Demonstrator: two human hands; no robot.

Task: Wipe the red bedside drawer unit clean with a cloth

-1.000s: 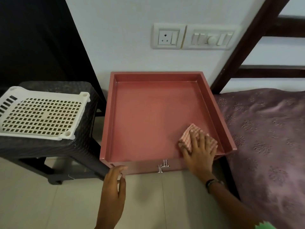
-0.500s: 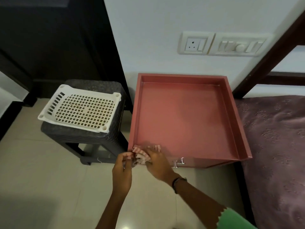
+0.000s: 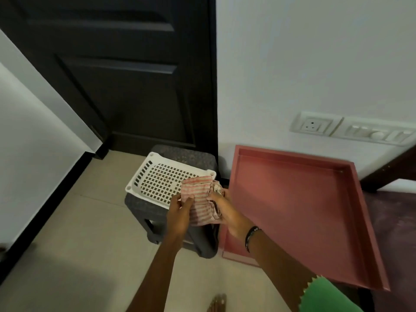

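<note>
The red bedside drawer unit (image 3: 299, 212) stands against the white wall, its raised-rim top seen from above at the right. A pink-and-white striped cloth (image 3: 199, 200) is held in the air to the left of the unit, over the stool. My left hand (image 3: 179, 213) pinches the cloth's left edge. My right hand (image 3: 227, 212) grips its bunched right side, with a dark band on the wrist.
A dark woven stool (image 3: 157, 210) with a white perforated plastic tray (image 3: 162, 181) on top stands left of the unit. A black door (image 3: 126, 70) is behind it. A socket and switch panel (image 3: 351, 129) is on the wall. Purple bedding (image 3: 396, 233) lies at the right.
My right hand left the unit's top, where it pressed the cloth, and brought it off the front-left corner. Both hands now hold the cloth up over the stool. The view has swung left.
</note>
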